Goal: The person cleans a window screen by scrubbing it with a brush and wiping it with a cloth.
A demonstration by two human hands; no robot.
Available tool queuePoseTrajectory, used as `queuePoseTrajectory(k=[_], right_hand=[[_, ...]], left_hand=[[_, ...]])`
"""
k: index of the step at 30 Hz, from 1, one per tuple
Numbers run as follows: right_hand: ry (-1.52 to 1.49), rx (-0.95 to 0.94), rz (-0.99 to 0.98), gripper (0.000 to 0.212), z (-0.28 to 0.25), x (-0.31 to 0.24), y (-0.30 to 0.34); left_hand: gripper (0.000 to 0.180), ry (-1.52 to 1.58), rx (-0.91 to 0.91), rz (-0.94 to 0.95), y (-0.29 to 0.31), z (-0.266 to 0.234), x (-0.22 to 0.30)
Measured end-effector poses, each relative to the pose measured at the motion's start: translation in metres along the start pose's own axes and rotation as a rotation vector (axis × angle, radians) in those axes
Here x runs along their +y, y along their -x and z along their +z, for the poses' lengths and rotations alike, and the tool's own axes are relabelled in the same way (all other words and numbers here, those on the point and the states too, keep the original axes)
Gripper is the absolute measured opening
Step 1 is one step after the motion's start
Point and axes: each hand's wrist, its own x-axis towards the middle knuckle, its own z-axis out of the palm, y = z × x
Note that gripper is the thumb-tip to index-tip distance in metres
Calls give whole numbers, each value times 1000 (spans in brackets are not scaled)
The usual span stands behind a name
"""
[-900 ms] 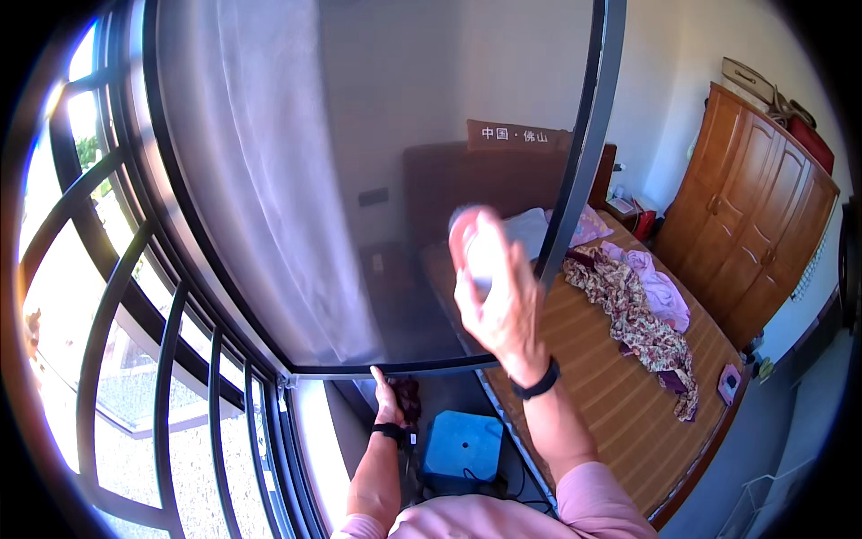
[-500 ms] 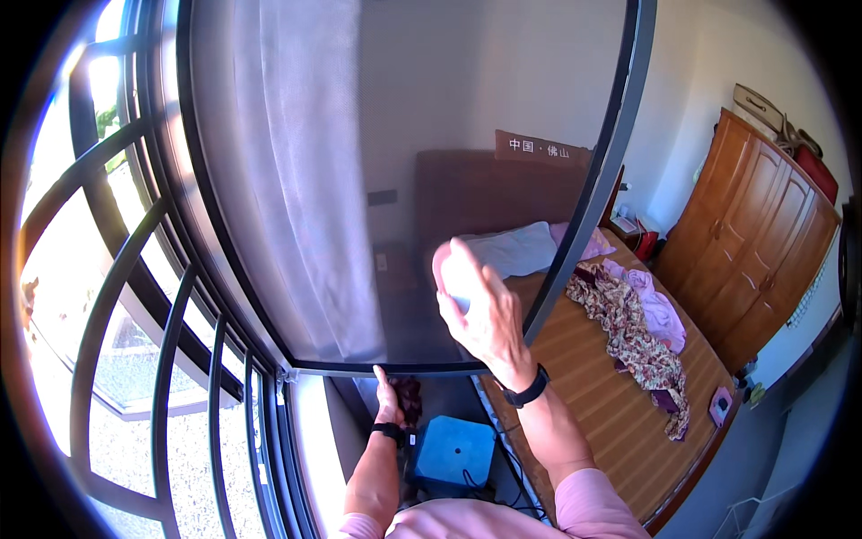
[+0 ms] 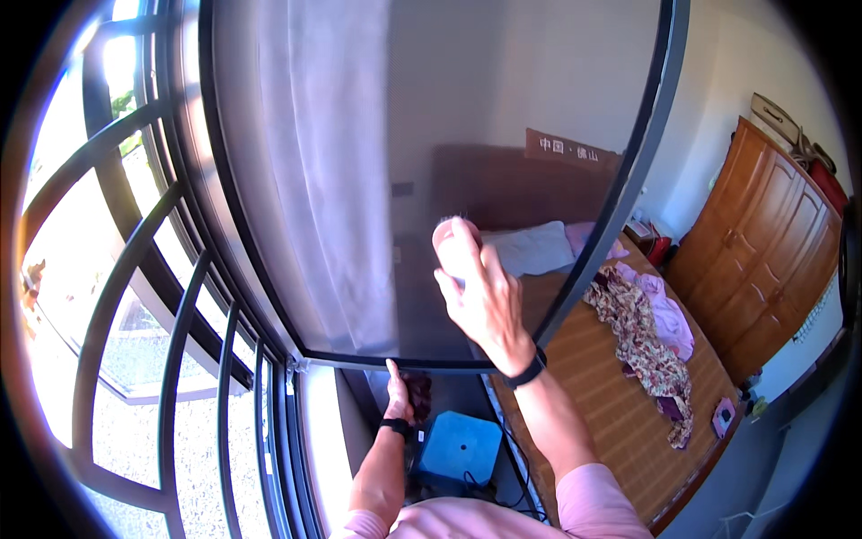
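Note:
A tall window screen point(image 3: 539, 81) with a dark frame stands open before me, and bed and wall show through its mesh. My right hand point(image 3: 485, 296) is closed around a pink rounded brush point(image 3: 446, 235), held against or very close to the mesh; its underside is hidden. My left hand point(image 3: 398, 395) grips the screen's bottom frame point(image 3: 431, 365), thumb on the near side and fingers mostly out of sight below. Beside those fingers is a dark maroon cloth-like thing point(image 3: 418, 395); whether they touch it I cannot tell.
Black window bars point(image 3: 171, 377) curve along the left. Below the screen is a blue stool point(image 3: 460, 449) with a dark cable. On the right, a bed point(image 3: 575, 386) holds a flowered cloth point(image 3: 633, 350) and pillows, with a wooden wardrobe point(image 3: 754, 242) beyond.
My right hand and the brush have moved up and left across the mesh. The left hand keeps its place on the bottom frame. The whole view has shifted slightly.

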Motion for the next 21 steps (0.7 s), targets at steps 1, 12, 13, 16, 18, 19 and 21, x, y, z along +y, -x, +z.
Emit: queuePoseTrajectory(k=[1,12,13,16,18,19,21], right_hand=[[-59,71,-67,65,-9,-9,2],[14,208,25,60,-12,30,-21],[-27,221,-6,62,-18,31,-14],[-53,492,-76,67,-37,32,-14],[25,376,32,68,-39,51,-16],[44,345,44,69,-43,55,-21],[1,409,11,68,-53,53,-15]], left_hand=[[84,131,47,35,6,13,-1],[88,-12,66,62,3,12,4],[88,30,73,48,3,12,2],[88,73,82,64,1,12,-3],[89,35,86,64,0,10,-2],[90,34,62,23,-2,6,1],[91,54,65,18,4,12,0]])
